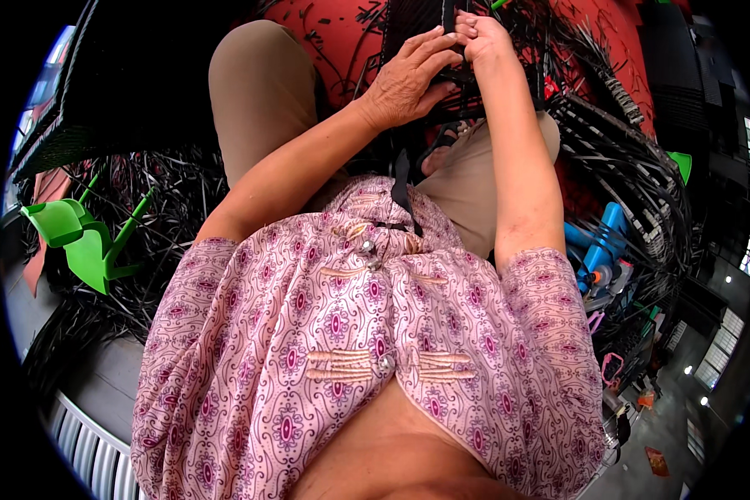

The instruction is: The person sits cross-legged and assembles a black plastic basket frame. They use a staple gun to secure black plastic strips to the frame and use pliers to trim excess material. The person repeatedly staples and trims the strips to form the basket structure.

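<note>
My left hand [407, 77] rests on a black woven piece [467, 92] at the top of the head view, fingers spread across its strips. My right hand [481, 35] is just beside it, fingers pinched on a black strip [448, 12] that rises from the weave. The two hands touch at the fingertips. The woven piece lies over my knees, which are in tan trousers. My patterned pink blouse fills the lower middle and hides my lap.
Loose black strips lie in heaps on the left [167, 192] and right [625, 158]. A green plastic chair [79, 237] lies tipped at the left. Blue tools [596, 246] sit at the right. A red floor [333, 42] shows behind my knees.
</note>
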Demonstrator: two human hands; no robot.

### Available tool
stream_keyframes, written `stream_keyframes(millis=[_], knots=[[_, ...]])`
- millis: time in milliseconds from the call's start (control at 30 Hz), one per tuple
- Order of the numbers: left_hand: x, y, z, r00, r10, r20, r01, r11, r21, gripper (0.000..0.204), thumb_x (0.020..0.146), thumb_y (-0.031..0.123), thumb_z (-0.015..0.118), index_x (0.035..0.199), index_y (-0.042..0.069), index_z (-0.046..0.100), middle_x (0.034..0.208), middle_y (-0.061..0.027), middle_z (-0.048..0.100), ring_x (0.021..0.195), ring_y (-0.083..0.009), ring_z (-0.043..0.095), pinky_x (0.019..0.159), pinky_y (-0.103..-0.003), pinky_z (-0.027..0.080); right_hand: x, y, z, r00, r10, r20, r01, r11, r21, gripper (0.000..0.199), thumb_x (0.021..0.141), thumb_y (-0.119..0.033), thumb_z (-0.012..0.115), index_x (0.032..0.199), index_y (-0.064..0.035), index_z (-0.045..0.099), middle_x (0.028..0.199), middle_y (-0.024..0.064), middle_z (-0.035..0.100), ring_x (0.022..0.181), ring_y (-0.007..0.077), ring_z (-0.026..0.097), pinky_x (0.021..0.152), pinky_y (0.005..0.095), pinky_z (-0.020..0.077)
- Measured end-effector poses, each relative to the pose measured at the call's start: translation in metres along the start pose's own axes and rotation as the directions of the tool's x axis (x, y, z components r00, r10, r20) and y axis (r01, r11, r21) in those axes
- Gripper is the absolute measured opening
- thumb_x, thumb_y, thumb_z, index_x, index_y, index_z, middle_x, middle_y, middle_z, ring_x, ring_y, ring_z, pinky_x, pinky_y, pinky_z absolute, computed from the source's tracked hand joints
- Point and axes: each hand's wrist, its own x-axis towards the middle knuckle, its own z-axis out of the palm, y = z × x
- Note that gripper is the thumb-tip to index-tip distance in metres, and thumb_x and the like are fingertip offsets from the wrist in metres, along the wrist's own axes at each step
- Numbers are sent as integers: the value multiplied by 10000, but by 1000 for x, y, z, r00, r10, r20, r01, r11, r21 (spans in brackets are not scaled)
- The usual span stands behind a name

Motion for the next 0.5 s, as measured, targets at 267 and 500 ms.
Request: stream_keyframes(millis=[267, 500], knots=[[-5, -5, 2, 1000, -7, 9, 6, 999, 45, 528, 824, 131, 784, 1314, 122, 587, 1478, -110, 511, 1437, -350, 404, 1170, -455, 361, 43, -5, -47, 924, 165, 344, -281, 905, 320, 304, 1059, -178, 445, 818, -44, 571, 571, -42, 432, 412, 95, 330, 409, 270, 241], [0, -7, 0, 998, 49, 29, -52, 993, 109, 442, 843, 173, 771, 1265, 182, 643, 1481, -81, 502, 1417, -330, 422, 1149, -462, 368, 73, 12, -50, 998, 69, 4, -69, 984, 167, 350, 1081, -155, 358, 880, 28, 579, 546, -26, 426, 421, 96, 354, 391, 248, 252]])
